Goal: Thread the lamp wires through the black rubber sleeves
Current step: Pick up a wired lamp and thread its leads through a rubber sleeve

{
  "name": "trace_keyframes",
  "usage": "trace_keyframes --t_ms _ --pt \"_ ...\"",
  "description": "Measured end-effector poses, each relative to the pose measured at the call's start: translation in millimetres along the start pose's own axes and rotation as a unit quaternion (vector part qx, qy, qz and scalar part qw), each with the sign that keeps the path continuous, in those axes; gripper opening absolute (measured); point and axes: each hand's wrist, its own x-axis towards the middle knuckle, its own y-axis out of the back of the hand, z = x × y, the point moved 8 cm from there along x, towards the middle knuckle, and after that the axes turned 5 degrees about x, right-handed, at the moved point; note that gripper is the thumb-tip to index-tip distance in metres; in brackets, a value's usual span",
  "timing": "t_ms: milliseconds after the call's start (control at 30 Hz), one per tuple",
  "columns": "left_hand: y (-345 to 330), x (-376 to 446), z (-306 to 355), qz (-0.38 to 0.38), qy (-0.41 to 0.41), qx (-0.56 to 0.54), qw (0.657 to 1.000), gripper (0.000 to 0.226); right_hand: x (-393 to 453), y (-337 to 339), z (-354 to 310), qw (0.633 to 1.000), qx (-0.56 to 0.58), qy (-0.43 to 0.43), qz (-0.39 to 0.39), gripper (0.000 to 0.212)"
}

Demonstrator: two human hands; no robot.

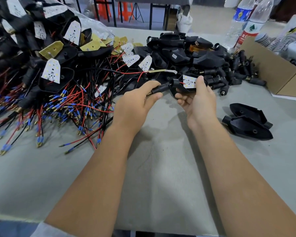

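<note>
My left hand grips a black ribbed rubber sleeve with a brass threaded end showing by my fingers. The sleeve's other end meets the neck of a black lamp housing that my right hand holds, thumb on its white LED board. A short red wire runs from the board toward the neck. Whether wires pass through the sleeve is hidden.
A heap of lamp housings with red and black wires covers the left of the grey table. Loose rubber sleeves and housings pile up behind. A cardboard box, water bottles and two empty housings sit right.
</note>
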Motion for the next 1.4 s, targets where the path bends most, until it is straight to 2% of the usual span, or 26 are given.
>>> trace_keyframes --t_ms 233,367,500,667,733,900,1067,1133,1233,1400 --pt "-5 2 -12 -0.007 0.045 0.032 0.998 0.025 2 3 -1 1.0 -0.024 0.011 0.015 0.023" --pt "-11 2 -18 -0.03 0.068 -0.017 0.997 0.004 3 8 0 1.0 -0.017 -0.001 0.021 0.023" --pt "-16 6 -14 -0.05 0.038 -0.075 0.995 0.014 6 5 4 1.0 -0.011 -0.027 0.01 0.033" --pt "-26 7 -15 -0.079 0.016 -0.045 0.996 0.017 8 2 10 0.999 0.011 -0.047 0.006 0.039" --pt "-28 8 -14 -0.083 0.01 -0.035 0.996 0.019 9 3 10 0.999 0.02 -0.048 0.012 0.036" --pt "-25 7 -13 -0.092 0.026 -0.025 0.995 0.019 9 3 7 0.999 0.016 -0.035 0.02 0.015" --pt "-18 5 -8 -0.083 0.037 0.024 0.996 0.02 3 4 2 1.0 0.011 0.003 0.024 0.013" --pt "-13 3 -7 -0.075 0.048 0.024 0.996 0.019 -2 0 1 0.999 0.036 -0.002 0.02 0.011" --pt "4 7 -2 -0.062 0.066 0.018 0.996 0.015 -9 -13 0 0.988 0.139 -0.061 0.018 0.012" --pt "76 32 12 -0.024 0.048 0.05 0.997 0.013 -21 -71 -16 0.964 0.228 -0.131 -0.028 0.016"
